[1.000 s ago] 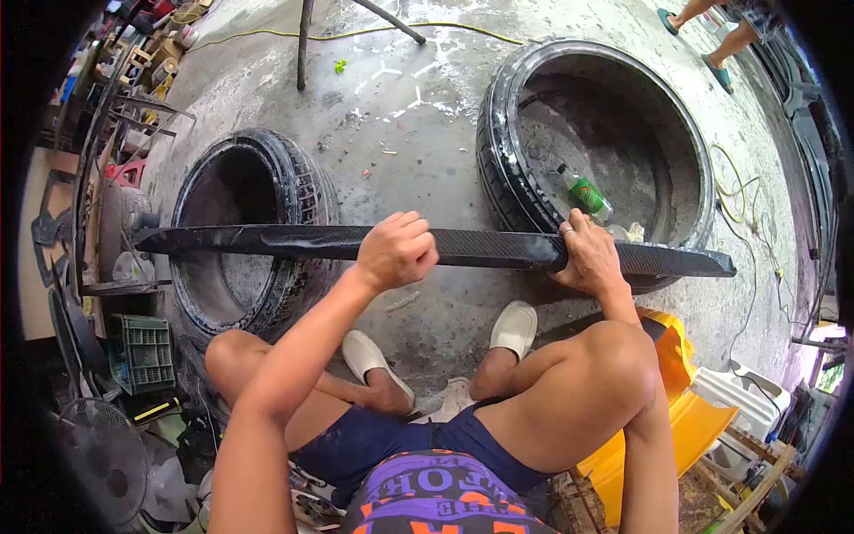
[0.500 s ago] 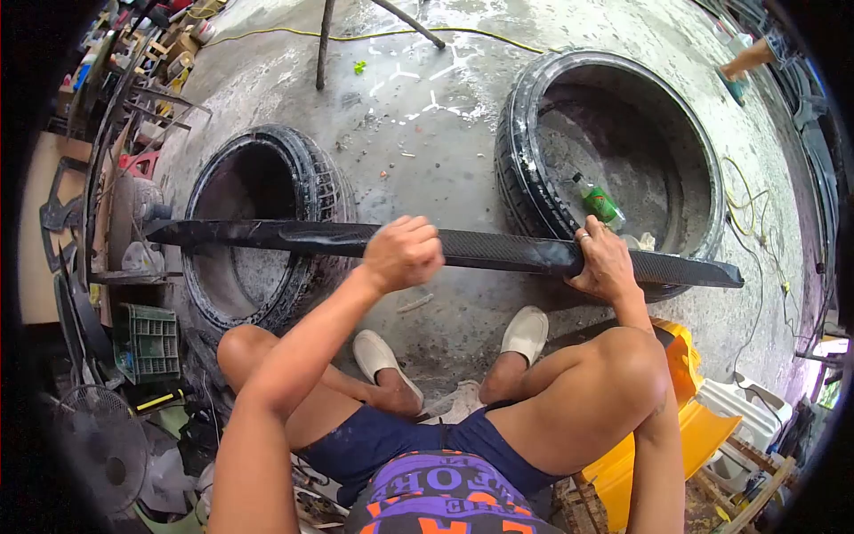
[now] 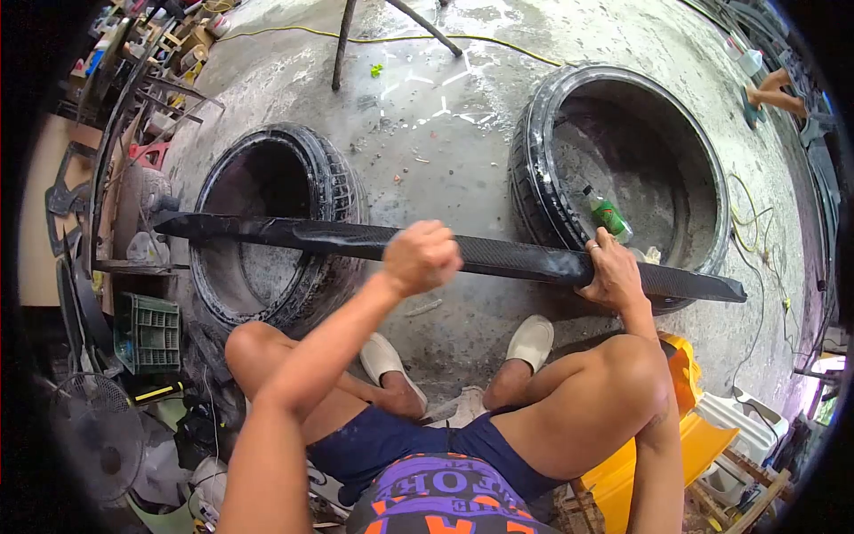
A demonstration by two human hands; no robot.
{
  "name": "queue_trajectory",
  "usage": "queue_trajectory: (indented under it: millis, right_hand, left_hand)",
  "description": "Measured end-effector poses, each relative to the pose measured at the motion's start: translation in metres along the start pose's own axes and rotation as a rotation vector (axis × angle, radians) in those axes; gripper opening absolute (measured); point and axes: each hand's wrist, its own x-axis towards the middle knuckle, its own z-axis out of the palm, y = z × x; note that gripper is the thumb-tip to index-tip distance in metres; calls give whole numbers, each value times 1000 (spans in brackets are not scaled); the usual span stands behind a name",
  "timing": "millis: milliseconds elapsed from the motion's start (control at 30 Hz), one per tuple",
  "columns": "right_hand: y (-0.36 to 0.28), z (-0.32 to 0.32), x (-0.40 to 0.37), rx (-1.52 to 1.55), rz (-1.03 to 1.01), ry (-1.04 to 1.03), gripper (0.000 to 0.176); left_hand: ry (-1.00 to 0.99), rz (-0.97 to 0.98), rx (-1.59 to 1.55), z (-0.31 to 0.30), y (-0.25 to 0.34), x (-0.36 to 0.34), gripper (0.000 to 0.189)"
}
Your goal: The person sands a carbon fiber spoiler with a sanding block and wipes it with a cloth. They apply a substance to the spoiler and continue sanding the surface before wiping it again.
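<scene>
A long black strip with a woven carbon-fibre look lies across two upturned tyres, the left tyre and the larger right tyre. My right hand is closed round the strip near its right part, thumb on the near side and fingers over the far edge. Over the strip's middle, my left hand is curled into a fist, slightly blurred. Whatever it may hold is hidden under the fingers. A pale hazy patch shows on the strip just left of my right hand.
A green-labelled bottle lies inside the right tyre. Yellow panels stand by my right knee. At left are a green crate and a fan. Another person's legs show at far right. A yellow cable crosses the floor.
My left fist has moved slightly right along the strip. My right hand keeps its grip. The whole view has shifted a little, and more of the other person's legs shows at far right.
</scene>
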Motion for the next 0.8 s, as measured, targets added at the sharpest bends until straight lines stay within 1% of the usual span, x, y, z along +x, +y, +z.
queue_trajectory:
  millis: [67,133,167,233,267,300,333,367,400,433,500,533,567,600,633,667,700,733,800]
  right_hand:
    - [-4,-2,2,2,-33,44,62]
    - [-7,4,0,-2,-18,37,60]
    - [-2,4,0,-23,9,37,57]
    - [8,5,-7,-31,-42,15,64]
    - [1,-8,-5,-15,-52,5,66]
    - [1,-13,-2,25,-41,-53,64]
    - [5,-14,1,25,-27,-39,64]
    - [9,-12,4,39,-66,-61,64]
    - [12,-12,6,53,-105,-85,63]
    - [11,-14,8,71,-117,-92,65]
    - [15,-14,11,85,-133,-115,66]
    - [17,-15,16,100,-144,-134,68]
    - [15,-22,20,118,-124,-172,71]
    - [19,-21,22,118,-130,-172,71]
    - [23,-22,24,153,-175,-150,65]
    - [25,-22,26,192,-215,-127,60]
    - [24,-22,29,194,-210,-120,60]
    - [25,-20,29,207,-203,-134,58]
    - [28,-23,30,222,-193,-163,55]
  left_hand:
    - [96,118,-95,37,39,36,21]
    - [44,235,-138,84,88,76,17]
    - [50,259,-144,84,90,81,17]
    - [54,316,-158,89,99,89,17]
    - [96,269,-131,82,80,71,17]
    - [88,232,-70,56,60,52,18]
    - [0,130,15,30,39,29,19]
    - [40,81,64,10,18,7,20]
    - [-8,-2,121,-12,2,-12,21]
    - [-8,7,122,-14,3,-10,21]
    - [21,-49,187,-19,9,-7,22]
    - [34,-60,93,-3,21,6,22]
    - [58,18,33,18,34,25,22]
    - [147,108,-59,37,54,51,23]
    - [157,183,-124,60,71,74,22]
    - [103,252,-101,67,91,98,21]
    - [125,260,-135,76,101,115,21]
    - [115,266,-142,74,94,111,21]
    - [83,288,-172,52,63,91,21]
